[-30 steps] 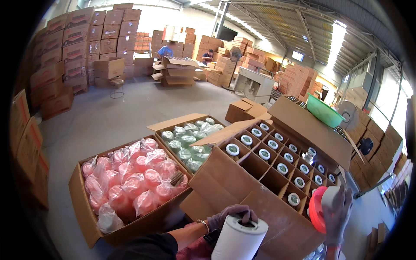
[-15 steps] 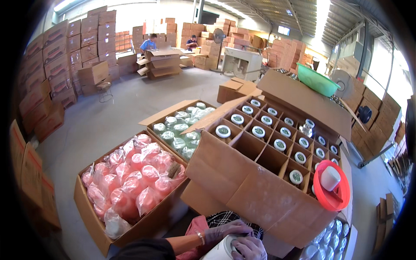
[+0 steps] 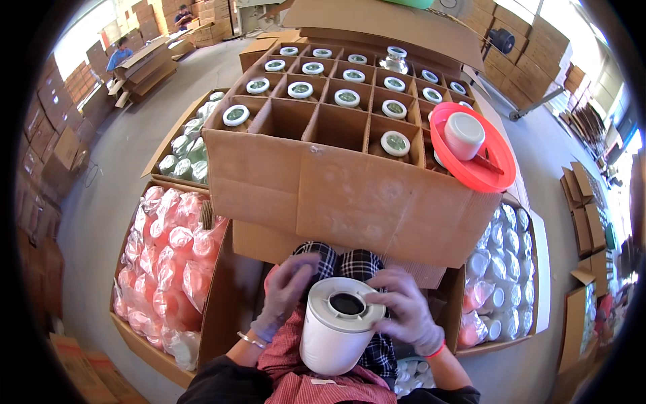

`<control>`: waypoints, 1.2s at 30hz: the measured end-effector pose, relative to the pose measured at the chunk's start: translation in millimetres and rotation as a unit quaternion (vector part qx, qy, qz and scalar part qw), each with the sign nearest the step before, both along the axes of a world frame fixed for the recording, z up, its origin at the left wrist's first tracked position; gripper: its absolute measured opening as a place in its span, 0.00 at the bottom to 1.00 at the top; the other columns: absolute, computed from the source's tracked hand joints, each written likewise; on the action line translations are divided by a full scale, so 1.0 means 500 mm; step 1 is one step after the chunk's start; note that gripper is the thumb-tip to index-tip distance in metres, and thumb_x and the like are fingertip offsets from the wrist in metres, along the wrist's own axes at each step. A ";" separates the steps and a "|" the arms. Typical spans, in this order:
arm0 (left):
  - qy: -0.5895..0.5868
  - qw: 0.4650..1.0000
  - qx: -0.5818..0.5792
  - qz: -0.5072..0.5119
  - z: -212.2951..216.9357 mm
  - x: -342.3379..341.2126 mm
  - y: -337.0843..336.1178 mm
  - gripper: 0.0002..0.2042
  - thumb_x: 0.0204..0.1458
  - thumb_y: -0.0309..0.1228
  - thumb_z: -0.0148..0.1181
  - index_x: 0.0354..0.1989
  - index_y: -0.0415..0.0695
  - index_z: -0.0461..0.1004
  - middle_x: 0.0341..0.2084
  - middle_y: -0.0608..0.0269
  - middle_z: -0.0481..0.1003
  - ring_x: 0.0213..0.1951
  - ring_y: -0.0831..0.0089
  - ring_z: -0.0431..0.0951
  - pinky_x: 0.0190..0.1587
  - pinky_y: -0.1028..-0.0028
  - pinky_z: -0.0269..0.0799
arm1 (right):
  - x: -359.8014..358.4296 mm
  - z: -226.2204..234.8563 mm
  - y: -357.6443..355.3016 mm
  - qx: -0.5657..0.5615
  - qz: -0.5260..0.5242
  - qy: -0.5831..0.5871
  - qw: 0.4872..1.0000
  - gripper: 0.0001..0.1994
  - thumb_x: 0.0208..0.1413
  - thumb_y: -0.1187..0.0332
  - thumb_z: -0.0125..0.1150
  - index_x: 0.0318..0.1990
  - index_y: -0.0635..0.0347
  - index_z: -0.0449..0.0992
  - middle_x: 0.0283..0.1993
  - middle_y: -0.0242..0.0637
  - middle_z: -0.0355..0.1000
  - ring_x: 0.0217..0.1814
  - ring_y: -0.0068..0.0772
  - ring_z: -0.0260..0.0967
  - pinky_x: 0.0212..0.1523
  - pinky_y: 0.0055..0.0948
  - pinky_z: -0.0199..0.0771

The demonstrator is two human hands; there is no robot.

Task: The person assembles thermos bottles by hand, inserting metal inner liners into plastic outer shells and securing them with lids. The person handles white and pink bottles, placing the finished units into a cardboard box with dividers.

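A white cylinder stands slightly tilted on my lap, with a grey ring-shaped top and a dark round hole in its middle. My right hand, in a thin glove, has its thumb and fingers at the right side of the ring. Left of the cylinder my gloved left hand is raised, apart from it; its loosely bent fingers are somewhat blurred and nothing shows in them. In front of me is a divided carton with white-lidded jars in many cells. One clear jar sits higher than the others.
A red basin holding a white cup rests on the carton's right corner. To the left are cartons of bagged pink items and bagged green items. Bagged clear items fill a carton at right. Two people work at the far left.
My view has swung right and down. The white cylinder now shows upright on my lap; my left hand has come off it, while the right remains at its top.
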State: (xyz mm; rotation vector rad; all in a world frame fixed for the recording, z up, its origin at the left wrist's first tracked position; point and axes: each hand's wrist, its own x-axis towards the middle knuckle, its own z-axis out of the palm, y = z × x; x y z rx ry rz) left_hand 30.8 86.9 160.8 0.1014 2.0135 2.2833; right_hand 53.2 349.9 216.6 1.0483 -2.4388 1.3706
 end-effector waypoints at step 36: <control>0.384 0.918 -0.096 0.001 0.103 -0.073 0.004 0.40 0.57 0.58 0.57 0.68 0.37 0.62 0.71 0.32 0.47 0.72 0.39 0.50 0.70 0.53 0.52 | -0.137 0.116 -0.168 -0.256 -0.024 -0.229 0.939 0.28 0.61 0.68 0.60 0.67 0.65 0.62 0.62 0.44 0.67 0.64 0.35 0.66 0.63 0.32 0.68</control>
